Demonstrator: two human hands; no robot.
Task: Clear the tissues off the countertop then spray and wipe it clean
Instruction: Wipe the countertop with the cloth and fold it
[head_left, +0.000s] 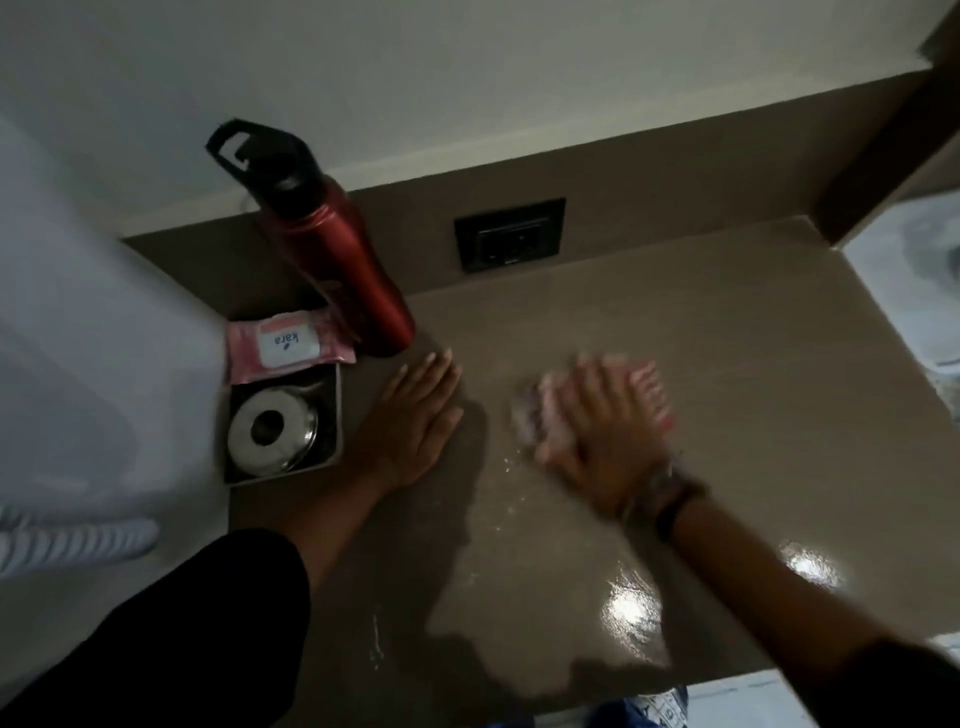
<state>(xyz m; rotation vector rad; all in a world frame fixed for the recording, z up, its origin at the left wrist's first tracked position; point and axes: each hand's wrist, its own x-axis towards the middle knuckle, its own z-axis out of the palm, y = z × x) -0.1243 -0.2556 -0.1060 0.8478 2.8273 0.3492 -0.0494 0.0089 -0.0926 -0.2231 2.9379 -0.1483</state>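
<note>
The brown countertop (675, 338) shines wet near its front right, with small droplets across the middle. My right hand (597, 431) presses flat on a pink-and-white cloth (524, 415) in the middle of the counter; hand and cloth are motion-blurred. My left hand (410, 421) rests flat on the counter to the left, fingers spread, holding nothing. No loose tissues show on the surface.
A red bottle (343, 260) with a black cap stands at the back left. A pink wipes packet (288, 345) lies over a square box holding a white tissue roll (270, 428). A black wall socket (511, 234) sits on the backsplash. A white sink (924, 291) lies right.
</note>
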